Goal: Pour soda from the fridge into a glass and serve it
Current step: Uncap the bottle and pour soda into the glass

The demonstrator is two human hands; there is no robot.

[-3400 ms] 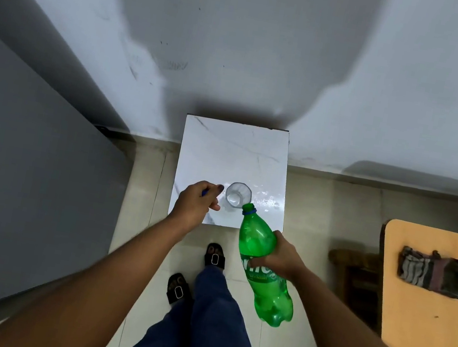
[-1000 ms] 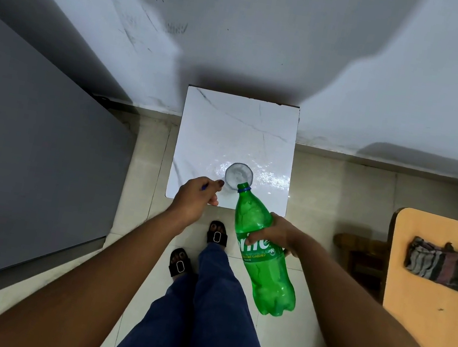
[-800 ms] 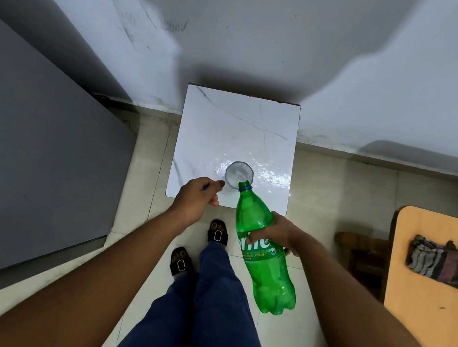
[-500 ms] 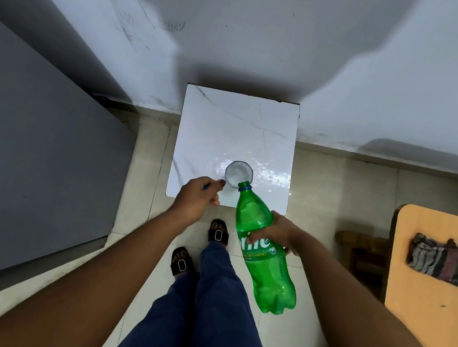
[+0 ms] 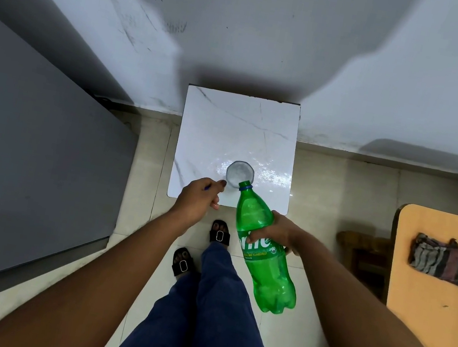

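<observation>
A clear glass (image 5: 239, 172) with pale fizzy liquid in it stands near the front edge of a small white marble table (image 5: 229, 125). My right hand (image 5: 275, 232) grips a green soda bottle (image 5: 262, 248) around its label. The bottle is tilted, its uncapped mouth at the glass's near rim and its base towards me. My left hand (image 5: 198, 198) is closed just left of the glass, thumb tip almost at the rim, with a sliver of something small and blue, apparently the cap, between its fingers.
A tall grey fridge side (image 5: 26, 163) fills the left. An orange wooden table (image 5: 434, 316) with a striped cloth (image 5: 446, 260) stands at the right, a dark wooden stool (image 5: 363, 250) beside it. My legs and sandalled feet (image 5: 219, 233) stand on the tiled floor below the table.
Over the last second the hands, bottle and glass have barely moved; the bottle stays tipped at the glass. Compared with 3.4 s ago, the view has shifted so the table sits higher.
</observation>
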